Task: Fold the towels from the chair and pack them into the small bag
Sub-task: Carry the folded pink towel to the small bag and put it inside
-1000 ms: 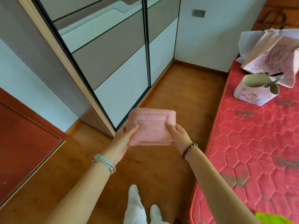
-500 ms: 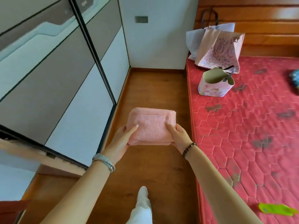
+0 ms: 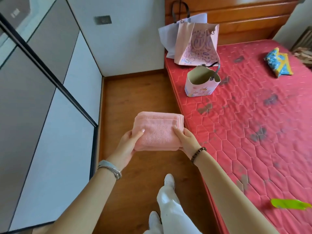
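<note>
The pink towel [image 3: 157,130] is already folded into a thick, tidy rectangle, so the folding step looks finished for this one. The packing is not yet done: the small bag [image 3: 201,82] stands open and upright on the red mattress [image 3: 253,132], well apart from the towel, and I see nothing inside it (the chair and any other towels are not in view). The left hand [image 3: 128,146] and the right hand [image 3: 186,140] clamp the towel from its two sides, thumbs on top, fingers below, both forearms stretched forward above the wooden floor [image 3: 135,92].
</note>
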`<action>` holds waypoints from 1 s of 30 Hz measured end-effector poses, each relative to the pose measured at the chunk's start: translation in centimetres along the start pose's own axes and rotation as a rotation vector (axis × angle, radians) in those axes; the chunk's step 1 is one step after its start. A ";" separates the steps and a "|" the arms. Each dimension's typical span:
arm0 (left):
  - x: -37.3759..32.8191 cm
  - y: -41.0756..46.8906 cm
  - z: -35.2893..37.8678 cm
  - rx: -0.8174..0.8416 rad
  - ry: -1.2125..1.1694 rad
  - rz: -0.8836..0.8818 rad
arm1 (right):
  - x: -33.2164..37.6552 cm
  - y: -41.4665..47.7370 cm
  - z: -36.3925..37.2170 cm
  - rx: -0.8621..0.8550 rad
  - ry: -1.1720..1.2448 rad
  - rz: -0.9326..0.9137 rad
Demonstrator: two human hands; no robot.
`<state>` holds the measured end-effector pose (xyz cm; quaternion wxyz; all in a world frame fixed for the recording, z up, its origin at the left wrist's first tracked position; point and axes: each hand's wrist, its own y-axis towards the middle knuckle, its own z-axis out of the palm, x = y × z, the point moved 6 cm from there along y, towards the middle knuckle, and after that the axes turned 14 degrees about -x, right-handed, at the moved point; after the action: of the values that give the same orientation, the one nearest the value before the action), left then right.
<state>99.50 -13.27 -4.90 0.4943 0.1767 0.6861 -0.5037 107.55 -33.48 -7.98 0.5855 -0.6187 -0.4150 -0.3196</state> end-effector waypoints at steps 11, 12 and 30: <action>-6.9 13.5 9.5 0.095 0.037 -0.016 | 5.8 13.3 -2.8 -0.102 0.105 0.003; -7.8 14.7 10.5 0.096 0.043 -0.021 | 6.6 14.5 -3.1 -0.111 0.118 0.007; -18.0 31.6 22.3 0.166 0.143 -0.002 | 15.7 31.1 -5.0 -0.211 0.293 0.087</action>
<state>142.16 -14.37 -5.88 0.4270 0.2521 0.6757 -0.5455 142.70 -35.29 -7.84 0.5847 -0.6410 -0.2624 -0.4225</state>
